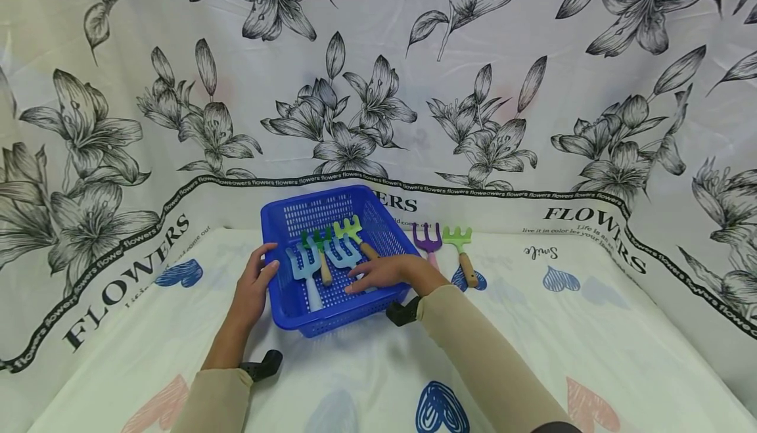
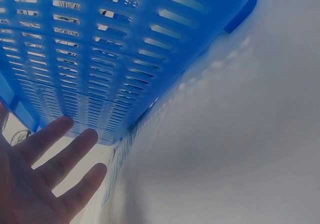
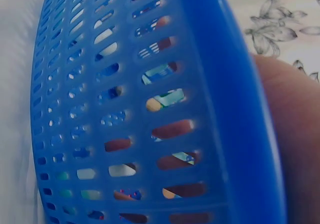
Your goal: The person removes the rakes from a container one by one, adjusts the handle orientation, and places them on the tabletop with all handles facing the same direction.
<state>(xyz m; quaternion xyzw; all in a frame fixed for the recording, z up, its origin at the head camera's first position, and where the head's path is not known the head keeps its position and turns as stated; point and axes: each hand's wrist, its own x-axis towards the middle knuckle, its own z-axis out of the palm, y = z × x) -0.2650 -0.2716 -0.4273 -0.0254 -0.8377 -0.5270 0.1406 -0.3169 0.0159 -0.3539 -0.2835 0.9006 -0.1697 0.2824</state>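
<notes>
A blue slotted plastic basket (image 1: 290, 322) holds several small garden forks. My left hand (image 1: 254, 282) is at its left rim, thumb and forefinger touching the edge. In the left wrist view, the other fingers (image 2: 75, 151) are straight and spread beside the slotted wall. Reaching over the right rim, my right hand (image 1: 384, 272) pinches the handle of a light blue fork (image 1: 343, 253), partly covering it. Beside that fork lie another light blue fork (image 1: 306, 263), a dark green fork (image 1: 325, 265) with a wooden handle and a lime green fork (image 1: 349, 228).
Right of the basket, a purple fork (image 1: 428, 238) with a pink handle and a light green fork (image 1: 458, 237) with a wooden handle lie on the white heart-print cloth (image 1: 367, 380). A flower-print curtain (image 1: 414, 124) rises behind the table.
</notes>
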